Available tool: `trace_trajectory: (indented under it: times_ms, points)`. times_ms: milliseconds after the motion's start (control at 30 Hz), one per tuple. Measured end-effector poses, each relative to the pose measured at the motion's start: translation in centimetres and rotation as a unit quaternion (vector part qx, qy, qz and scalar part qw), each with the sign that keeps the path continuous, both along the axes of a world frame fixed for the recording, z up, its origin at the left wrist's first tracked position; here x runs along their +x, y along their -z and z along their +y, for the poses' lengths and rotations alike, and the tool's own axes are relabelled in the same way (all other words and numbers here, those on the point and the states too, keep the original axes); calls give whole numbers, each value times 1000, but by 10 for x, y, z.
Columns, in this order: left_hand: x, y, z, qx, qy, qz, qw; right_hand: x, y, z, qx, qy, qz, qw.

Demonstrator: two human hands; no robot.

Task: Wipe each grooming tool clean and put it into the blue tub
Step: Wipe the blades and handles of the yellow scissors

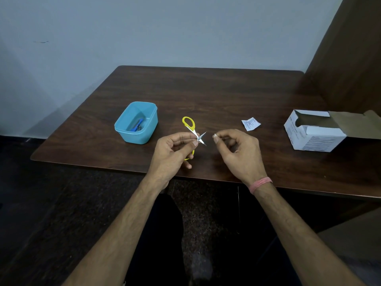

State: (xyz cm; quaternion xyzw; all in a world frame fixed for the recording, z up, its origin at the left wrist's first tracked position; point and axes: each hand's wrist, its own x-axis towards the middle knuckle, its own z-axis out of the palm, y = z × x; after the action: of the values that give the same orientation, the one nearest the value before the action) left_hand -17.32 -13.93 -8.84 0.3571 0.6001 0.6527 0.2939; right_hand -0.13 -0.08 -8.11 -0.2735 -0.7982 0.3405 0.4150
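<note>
The left hand [175, 150] pinches the opened scissors [194, 134] at the pivot; the right hand [237, 149] pinches a small wipe [215, 135], best drawn along each blade, away from the edge.

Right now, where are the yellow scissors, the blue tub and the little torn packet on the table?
yellow scissors [198, 138], head view, on the pivot where the open blades cross.
blue tub [137, 134], head view, on its near outer wall.
torn packet [250, 123], head view, on the middle of its printed face.
</note>
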Motion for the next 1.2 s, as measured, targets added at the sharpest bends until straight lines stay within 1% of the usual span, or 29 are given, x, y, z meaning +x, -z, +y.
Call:
trace_trajectory:
  times_ms: [133,300,400,533,667,800,933,1067,1200]
  points:
    - [0,1,2,-14,9,10,1000,-1,1,-2,35,-42,0,999]
    - [-1,1,2,-24,39,19,999,-1,4,-3,71,-64,-22,995]
    - [-3,1,2,-30,51,21,998,-2,6,-2,84,-48,-17,995]
    - [-3,0,1,-33,55,20,998,-2,4,0,94,9,-12,996]
    - [-4,-1,1,-44,53,23,997,-1,4,-2,92,-18,-10,996]
    - [-3,-2,1,-43,54,23,997,-1,2,-1,84,17,-6,996]
    - [-3,-1,0,-42,56,27,997,0,1,-6,106,-8,-12,994]
    - [-2,-2,1,-45,62,35,996,0,0,-4,95,23,-12,995]
    - [-3,-2,0,-46,62,38,996,-1,1,-8,117,-7,-30,993]
